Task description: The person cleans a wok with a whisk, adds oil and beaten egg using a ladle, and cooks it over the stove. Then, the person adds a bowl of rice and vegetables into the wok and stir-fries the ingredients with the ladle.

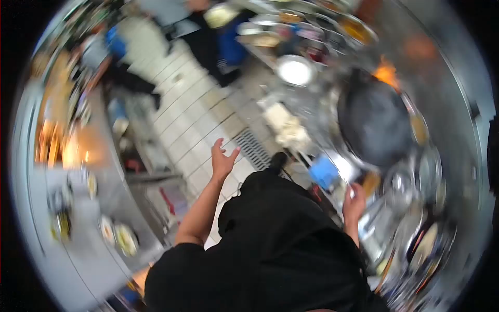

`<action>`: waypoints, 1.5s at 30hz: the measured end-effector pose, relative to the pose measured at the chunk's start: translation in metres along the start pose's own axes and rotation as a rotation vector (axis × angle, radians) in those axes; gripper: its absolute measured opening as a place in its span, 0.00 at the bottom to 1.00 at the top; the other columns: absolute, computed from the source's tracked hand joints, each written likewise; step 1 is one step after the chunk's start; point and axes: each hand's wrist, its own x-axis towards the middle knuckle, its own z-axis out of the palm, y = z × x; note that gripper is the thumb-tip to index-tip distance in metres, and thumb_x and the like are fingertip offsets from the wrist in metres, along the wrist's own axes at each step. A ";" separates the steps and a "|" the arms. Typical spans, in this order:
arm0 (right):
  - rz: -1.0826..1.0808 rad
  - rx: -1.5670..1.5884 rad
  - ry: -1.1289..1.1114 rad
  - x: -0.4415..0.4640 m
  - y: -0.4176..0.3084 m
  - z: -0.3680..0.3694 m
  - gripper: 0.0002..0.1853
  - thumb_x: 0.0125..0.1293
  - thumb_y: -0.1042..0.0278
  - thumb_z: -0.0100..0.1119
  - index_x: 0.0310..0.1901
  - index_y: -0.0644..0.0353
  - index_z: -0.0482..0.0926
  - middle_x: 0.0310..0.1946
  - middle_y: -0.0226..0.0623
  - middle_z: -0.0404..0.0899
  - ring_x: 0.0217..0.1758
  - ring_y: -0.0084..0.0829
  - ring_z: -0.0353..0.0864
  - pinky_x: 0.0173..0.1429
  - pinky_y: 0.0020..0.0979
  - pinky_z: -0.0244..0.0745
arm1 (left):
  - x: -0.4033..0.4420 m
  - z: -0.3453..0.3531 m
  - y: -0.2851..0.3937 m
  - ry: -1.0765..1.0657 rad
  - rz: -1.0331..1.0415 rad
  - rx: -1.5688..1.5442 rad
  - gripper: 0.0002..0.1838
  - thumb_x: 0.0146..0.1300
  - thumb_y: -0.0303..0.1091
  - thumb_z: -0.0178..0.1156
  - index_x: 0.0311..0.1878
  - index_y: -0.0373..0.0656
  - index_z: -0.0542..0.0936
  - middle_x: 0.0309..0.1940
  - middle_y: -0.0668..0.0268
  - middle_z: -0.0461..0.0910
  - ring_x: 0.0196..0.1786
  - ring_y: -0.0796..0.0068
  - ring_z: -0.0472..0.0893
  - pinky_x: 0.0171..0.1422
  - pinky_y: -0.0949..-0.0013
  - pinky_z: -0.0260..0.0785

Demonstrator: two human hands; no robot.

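While the person's left hand hangs over a pale tiled floor with fingers spread and nothing in it, the right hand is half curled beside a cluttered metal cooking range; motion blur means I cannot tell whether it grips anything. A soft-looking blue item, roughly square, lies just ahead of the right hand and slightly to its left, well apart from the left hand. Farther forward on the right sits a big, round, dark wok, an orange flame flaring at its far edge. Shiny, round metal bowls crowd the space behind it. Between the hands and ahead, a slotted drain grate interrupts the smooth, square tiles.
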 end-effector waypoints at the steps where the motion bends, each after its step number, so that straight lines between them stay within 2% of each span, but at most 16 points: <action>1: -0.055 0.083 0.010 0.004 0.016 0.012 0.10 0.67 0.70 0.61 0.47 0.64 0.79 0.41 0.41 0.81 0.43 0.32 0.81 0.51 0.31 0.75 | -0.006 -0.010 -0.037 0.126 -0.072 0.007 0.38 0.54 0.45 0.73 0.63 0.36 0.68 0.56 0.48 0.72 0.50 0.58 0.77 0.53 0.59 0.72; 2: -0.032 0.282 0.010 0.006 0.024 0.026 0.11 0.68 0.70 0.60 0.49 0.64 0.78 0.39 0.37 0.81 0.41 0.26 0.80 0.50 0.28 0.76 | -0.016 -0.024 -0.080 0.183 -0.212 -0.004 0.36 0.55 0.46 0.72 0.60 0.36 0.69 0.48 0.52 0.76 0.44 0.63 0.78 0.47 0.61 0.73; 6: -0.134 0.238 -0.228 0.019 -0.047 0.032 0.12 0.69 0.68 0.59 0.49 0.66 0.78 0.34 0.34 0.79 0.35 0.24 0.76 0.40 0.26 0.73 | -0.078 -0.129 -0.160 0.572 -0.614 -0.326 0.26 0.62 0.48 0.66 0.52 0.38 0.73 0.30 0.63 0.79 0.28 0.71 0.78 0.34 0.68 0.74; 8: -0.193 0.237 -0.294 0.021 -0.066 0.044 0.10 0.69 0.68 0.60 0.47 0.64 0.79 0.32 0.32 0.77 0.31 0.22 0.74 0.37 0.25 0.71 | -0.096 -0.173 -0.168 0.863 -0.621 -0.838 0.20 0.66 0.47 0.63 0.46 0.39 0.74 0.28 0.63 0.78 0.25 0.76 0.77 0.29 0.72 0.71; 12: -0.328 0.214 -0.403 0.035 -0.102 0.064 0.09 0.68 0.67 0.60 0.44 0.64 0.80 0.29 0.30 0.77 0.29 0.21 0.72 0.35 0.25 0.70 | -0.148 -0.265 -0.231 1.236 -0.520 -1.102 0.18 0.68 0.47 0.60 0.40 0.40 0.72 0.22 0.65 0.75 0.24 0.74 0.75 0.28 0.70 0.72; 16: -0.389 0.204 -0.494 0.045 -0.144 0.089 0.09 0.68 0.67 0.60 0.44 0.64 0.80 0.28 0.28 0.76 0.29 0.20 0.72 0.35 0.24 0.69 | -0.185 -0.367 -0.276 1.838 -0.508 -1.328 0.26 0.67 0.48 0.60 0.57 0.36 0.69 0.32 0.61 0.74 0.28 0.72 0.75 0.37 0.67 0.75; 20: -0.400 0.225 -0.582 0.059 -0.188 0.136 0.09 0.69 0.66 0.59 0.41 0.64 0.79 0.27 0.27 0.75 0.30 0.19 0.70 0.35 0.24 0.67 | -0.208 -0.414 -0.319 1.905 -0.604 -1.350 0.32 0.65 0.48 0.61 0.62 0.34 0.65 0.40 0.57 0.73 0.35 0.67 0.75 0.45 0.67 0.78; 23: -0.416 0.263 -0.597 0.057 -0.226 0.174 0.09 0.69 0.66 0.59 0.42 0.64 0.79 0.28 0.28 0.74 0.31 0.19 0.70 0.36 0.24 0.67 | -0.225 -0.421 -0.349 1.886 -0.638 -1.419 0.30 0.64 0.42 0.59 0.62 0.32 0.64 0.43 0.54 0.71 0.40 0.63 0.76 0.48 0.65 0.79; 25: -0.430 0.263 -0.633 0.053 -0.252 0.194 0.10 0.69 0.65 0.59 0.42 0.64 0.79 0.29 0.28 0.75 0.32 0.19 0.71 0.37 0.23 0.68 | -0.233 -0.422 -0.362 1.725 -0.446 -1.563 0.24 0.61 0.33 0.55 0.59 0.33 0.67 0.43 0.55 0.73 0.41 0.62 0.77 0.45 0.66 0.80; 31: -0.460 0.284 -0.723 0.042 -0.300 0.243 0.09 0.70 0.66 0.58 0.43 0.63 0.80 0.30 0.28 0.77 0.33 0.20 0.73 0.40 0.23 0.70 | -0.261 -0.418 -0.393 1.668 -0.572 -1.458 0.19 0.57 0.25 0.51 0.53 0.38 0.73 0.48 0.58 0.77 0.45 0.61 0.78 0.40 0.65 0.77; 34: -0.399 0.265 -0.656 0.038 -0.304 0.248 0.09 0.69 0.67 0.59 0.44 0.64 0.80 0.33 0.30 0.80 0.35 0.21 0.76 0.42 0.24 0.72 | -0.294 -0.399 -0.362 1.411 -0.439 -1.188 0.16 0.62 0.28 0.54 0.54 0.42 0.74 0.49 0.62 0.78 0.52 0.65 0.76 0.50 0.56 0.72; 36: -0.304 0.357 -0.595 0.048 -0.312 0.246 0.09 0.68 0.67 0.61 0.44 0.63 0.82 0.35 0.31 0.82 0.36 0.21 0.77 0.44 0.24 0.73 | -0.314 -0.403 -0.355 1.049 -0.511 -1.058 0.18 0.65 0.34 0.54 0.57 0.42 0.73 0.55 0.61 0.77 0.56 0.64 0.76 0.61 0.56 0.69; 38: -0.286 0.301 -0.489 0.047 -0.343 0.232 0.09 0.66 0.66 0.63 0.43 0.61 0.83 0.34 0.31 0.83 0.36 0.21 0.78 0.44 0.24 0.73 | -0.299 -0.434 -0.333 0.889 -0.740 -0.976 0.20 0.64 0.33 0.52 0.58 0.38 0.73 0.56 0.58 0.77 0.58 0.64 0.77 0.62 0.59 0.71; 40: -0.279 0.164 -0.339 0.066 -0.359 0.227 0.11 0.65 0.61 0.64 0.41 0.62 0.82 0.30 0.33 0.82 0.34 0.22 0.77 0.42 0.26 0.72 | -0.273 -0.458 -0.345 0.833 -0.913 -1.064 0.23 0.54 0.29 0.53 0.56 0.36 0.73 0.52 0.59 0.78 0.54 0.63 0.79 0.55 0.63 0.76; 43: -0.280 0.043 -0.103 0.109 -0.385 0.218 0.12 0.62 0.62 0.64 0.40 0.61 0.83 0.30 0.37 0.84 0.33 0.26 0.81 0.41 0.28 0.74 | -0.187 -0.479 -0.285 0.463 -0.894 -1.009 0.03 0.48 0.27 0.54 0.28 0.40 0.73 0.27 0.65 0.76 0.30 0.68 0.80 0.31 0.64 0.75; 45: -0.240 0.292 -0.094 0.163 -0.385 0.232 0.13 0.61 0.61 0.64 0.41 0.62 0.83 0.31 0.38 0.85 0.34 0.28 0.83 0.42 0.28 0.75 | -0.132 -0.468 -0.277 0.263 -0.908 -0.922 0.03 0.46 0.25 0.54 0.26 0.40 0.72 0.25 0.65 0.75 0.26 0.69 0.77 0.29 0.64 0.73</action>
